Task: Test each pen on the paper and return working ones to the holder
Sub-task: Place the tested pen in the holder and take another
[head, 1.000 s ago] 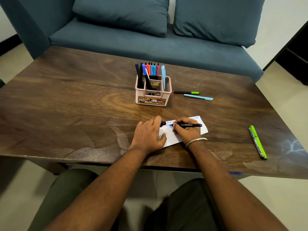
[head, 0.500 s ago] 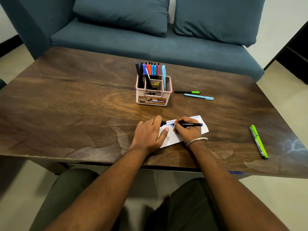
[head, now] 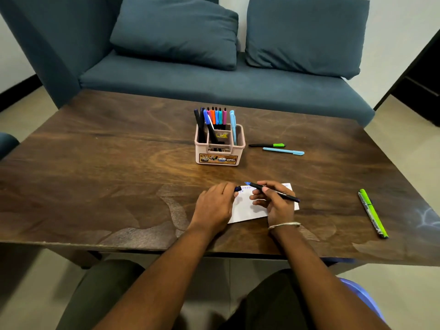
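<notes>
Now our right hand [head: 273, 201] pinches the slim black pen with a blue tip [head: 273, 191], lifted off the small white paper slip [head: 247, 208] it was scribbling on a moment ago; blue marks suggest it works, so capping comes next. Our left hand [head: 215, 203] curls around what looks like its dark cap [head: 237, 188]. Beyond stands the pink plastic holder [head: 220, 151] on the glossy wooden table [head: 107, 167].

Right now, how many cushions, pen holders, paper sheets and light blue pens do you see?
Cushions: 2
Pen holder: 1
Paper sheet: 1
Light blue pens: 2
Total: 6
</notes>
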